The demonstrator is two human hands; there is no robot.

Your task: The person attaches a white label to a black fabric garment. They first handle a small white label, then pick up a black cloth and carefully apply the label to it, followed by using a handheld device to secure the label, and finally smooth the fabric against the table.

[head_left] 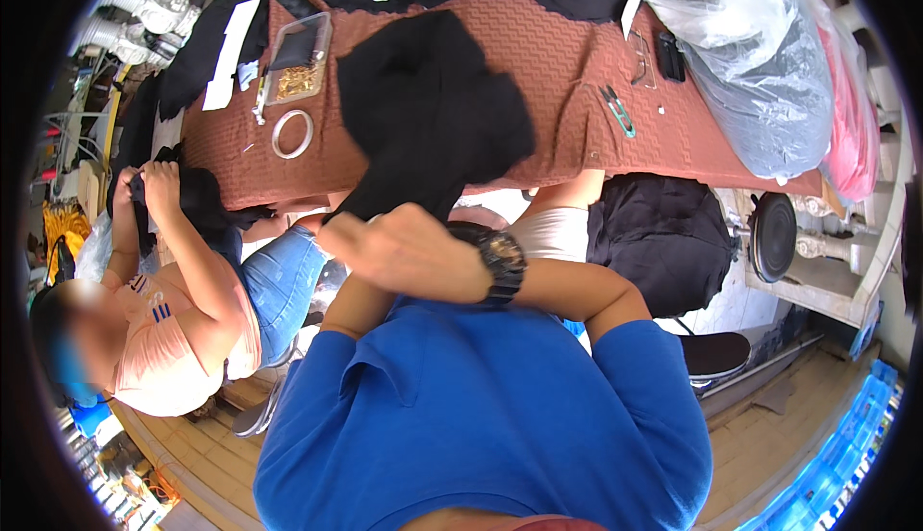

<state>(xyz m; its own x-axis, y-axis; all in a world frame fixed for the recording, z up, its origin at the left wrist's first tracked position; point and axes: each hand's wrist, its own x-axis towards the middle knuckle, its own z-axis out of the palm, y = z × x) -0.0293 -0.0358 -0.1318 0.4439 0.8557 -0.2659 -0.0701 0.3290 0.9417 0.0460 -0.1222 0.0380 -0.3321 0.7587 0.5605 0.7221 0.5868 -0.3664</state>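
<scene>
A black piece of cloth (433, 98) lies on the brown-covered table (562, 50) and hangs over its near edge to my hands. My right hand (399, 247) is closed at the lower end of this cloth, with fingers curled and slightly blurred. Whatever its fingertips pinch is hidden. A black watch (503, 266) sits on that wrist. Behind the right hand my left forearm (358, 306) comes up, and the left hand itself is covered from view.
At left, a person (192, 329) holds black cloth. The table bears a clear box of gold-coloured bits (296, 81), a white ring (292, 135), green thread snips (618, 112), glasses (642, 62) and large plastic-wrapped bundles (755, 69). More black cloth (659, 242) rests right of my lap.
</scene>
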